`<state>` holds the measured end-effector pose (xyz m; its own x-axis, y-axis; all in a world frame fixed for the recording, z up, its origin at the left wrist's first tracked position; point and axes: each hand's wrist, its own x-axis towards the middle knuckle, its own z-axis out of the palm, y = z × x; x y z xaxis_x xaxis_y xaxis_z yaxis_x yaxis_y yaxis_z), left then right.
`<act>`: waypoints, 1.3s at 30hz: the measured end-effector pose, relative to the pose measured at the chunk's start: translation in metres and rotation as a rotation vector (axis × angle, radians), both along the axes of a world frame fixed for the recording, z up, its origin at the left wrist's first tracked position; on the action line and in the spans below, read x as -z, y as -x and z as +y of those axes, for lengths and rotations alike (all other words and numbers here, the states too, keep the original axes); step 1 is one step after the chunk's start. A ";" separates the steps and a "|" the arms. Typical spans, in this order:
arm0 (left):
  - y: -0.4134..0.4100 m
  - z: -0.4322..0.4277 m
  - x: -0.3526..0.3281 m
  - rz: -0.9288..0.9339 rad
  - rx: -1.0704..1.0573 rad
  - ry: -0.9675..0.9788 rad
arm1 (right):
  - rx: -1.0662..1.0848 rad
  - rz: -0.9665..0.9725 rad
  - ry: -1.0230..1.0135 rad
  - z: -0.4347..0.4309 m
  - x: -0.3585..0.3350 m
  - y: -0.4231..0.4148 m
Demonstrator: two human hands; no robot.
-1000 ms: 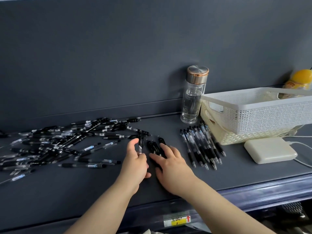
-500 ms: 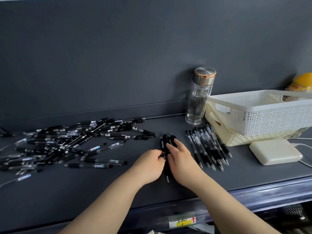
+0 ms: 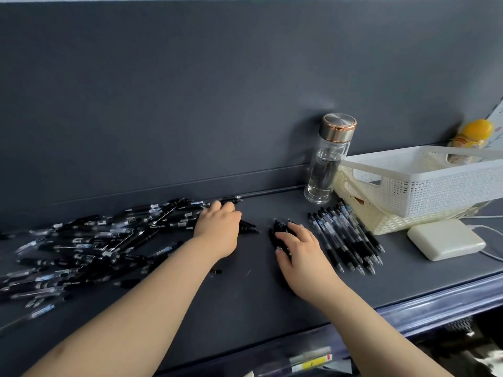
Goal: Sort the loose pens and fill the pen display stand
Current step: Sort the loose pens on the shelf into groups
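A big loose pile of black and clear pens (image 3: 95, 240) is spread over the left of the dark shelf. My left hand (image 3: 217, 229) reaches into the pile's right end, fingertips down on the pens there; no pen is lifted. My right hand (image 3: 299, 248) rests with relaxed fingers on a small bundle of black pens (image 3: 279, 229) in the middle. To the right of it, a neat row of several pens (image 3: 345, 238) lies side by side, tips toward me.
A glass bottle (image 3: 326, 164) with a metal cap stands at the back wall. A white basket (image 3: 424, 186) sits tilted in a cream basket (image 3: 381, 221) at the right. A white power brick (image 3: 446, 243) with a cable lies before them. The shelf's front edge (image 3: 408, 308) is near.
My left hand has left the small bundle and moved left and back into the loose pile. My right hand stays on the bundle.
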<state>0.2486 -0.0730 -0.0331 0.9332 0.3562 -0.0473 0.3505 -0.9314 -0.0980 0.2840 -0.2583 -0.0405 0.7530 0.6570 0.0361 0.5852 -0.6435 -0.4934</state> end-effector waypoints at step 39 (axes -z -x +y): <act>0.021 -0.070 0.003 -0.187 -0.283 0.940 | 0.025 0.082 0.034 -0.016 0.007 -0.001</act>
<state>0.2277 -0.1435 -0.0366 0.8411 0.4595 -0.2853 0.5059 -0.4821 0.7153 0.2854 -0.2746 -0.0473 0.7685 0.6380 -0.0481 0.5276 -0.6744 -0.5166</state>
